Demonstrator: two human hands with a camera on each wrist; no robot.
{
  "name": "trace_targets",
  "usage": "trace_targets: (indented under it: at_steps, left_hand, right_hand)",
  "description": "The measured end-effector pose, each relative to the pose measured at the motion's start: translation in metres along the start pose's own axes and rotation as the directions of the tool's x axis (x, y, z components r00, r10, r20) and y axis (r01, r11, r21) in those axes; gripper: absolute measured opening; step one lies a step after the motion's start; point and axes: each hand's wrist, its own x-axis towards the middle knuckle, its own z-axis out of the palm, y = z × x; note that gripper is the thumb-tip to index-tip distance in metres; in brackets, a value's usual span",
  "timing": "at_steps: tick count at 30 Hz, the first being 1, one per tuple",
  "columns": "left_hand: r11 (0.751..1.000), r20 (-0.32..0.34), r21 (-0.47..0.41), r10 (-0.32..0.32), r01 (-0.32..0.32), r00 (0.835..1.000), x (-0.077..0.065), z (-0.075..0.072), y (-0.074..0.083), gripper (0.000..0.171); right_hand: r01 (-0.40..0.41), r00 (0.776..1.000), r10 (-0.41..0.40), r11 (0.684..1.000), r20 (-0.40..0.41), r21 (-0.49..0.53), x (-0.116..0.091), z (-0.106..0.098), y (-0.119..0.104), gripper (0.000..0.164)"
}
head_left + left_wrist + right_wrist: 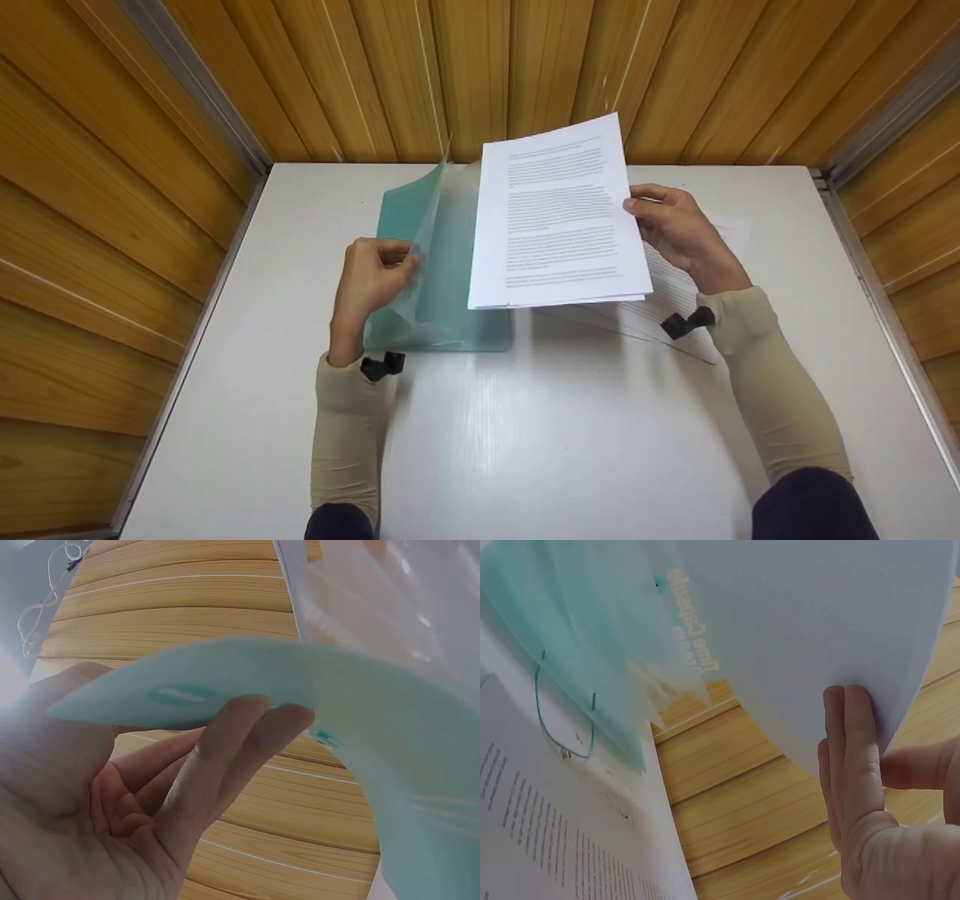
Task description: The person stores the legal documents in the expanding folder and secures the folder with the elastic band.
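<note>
A green translucent plastic folder lies on the table left of centre, with its clear front flap raised. My left hand pinches that flap near its left edge; in the left wrist view the bent plastic sheet passes between thumb and fingers. A stack of printed paper sheets is held up by my right hand, thumb in front and fingers behind at the right edge. The stack's left side overlaps the folder in the head view. Pale lettering shows on the folder plastic in the right wrist view.
More printed sheets lie on the white table under and right of the raised stack, partly hidden by it. Wood-patterned walls stand at the back and both sides. A thin green loop hangs from the folder edge.
</note>
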Motion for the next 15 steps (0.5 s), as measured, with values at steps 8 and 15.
trace_targets:
  at_steps: [8, 15]
  left_hand:
    - [1.000, -0.020, 0.026, 0.015, -0.014, 1.000, 0.001, 0.003, -0.002, 0.024]
    - [0.999, -0.030, 0.041, 0.002, -0.001, 1.000, 0.000, 0.004, 0.001, 0.027]
  right_hand:
    - [-0.004, 1.000, 0.005, 0.999, 0.025, -0.041, 0.008, 0.014, 0.001, 0.030]
    - [-0.008, 0.999, 0.010, 0.999, 0.043, -0.054, 0.014, 0.025, 0.003, 0.029]
